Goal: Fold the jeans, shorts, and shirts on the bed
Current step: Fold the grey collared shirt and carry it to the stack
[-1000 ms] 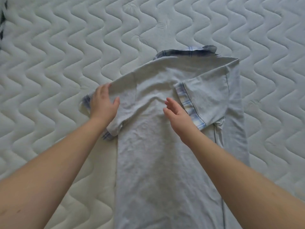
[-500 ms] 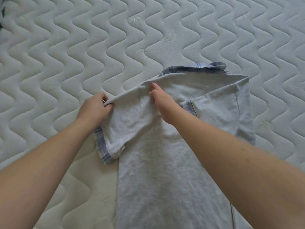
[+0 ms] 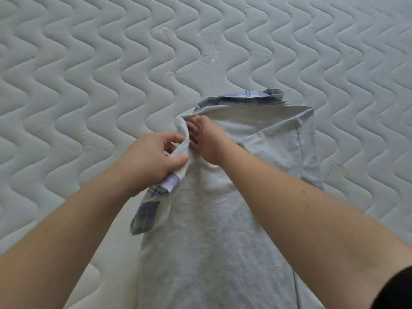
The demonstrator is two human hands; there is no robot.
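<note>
Now that the left hand (image 3: 148,160) has lifted the pinched sleeve (image 3: 156,197) inward over the shirt (image 3: 207,230) on the bed (image 3: 78,74), the right hand (image 3: 206,141), fingers extended, pins the shoulder crease, starting the second side fold.

Bed (image 3: 89,85) bare left, right and beyond shirt (image 3: 211,230); both hands crowd shirt's left shoulder fold.

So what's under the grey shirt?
The quilted mattress shows all around the grey shirt, which lies on it. Its plaid collar peeks out on top. Whatever is right beneath the fabric is covered.
</note>
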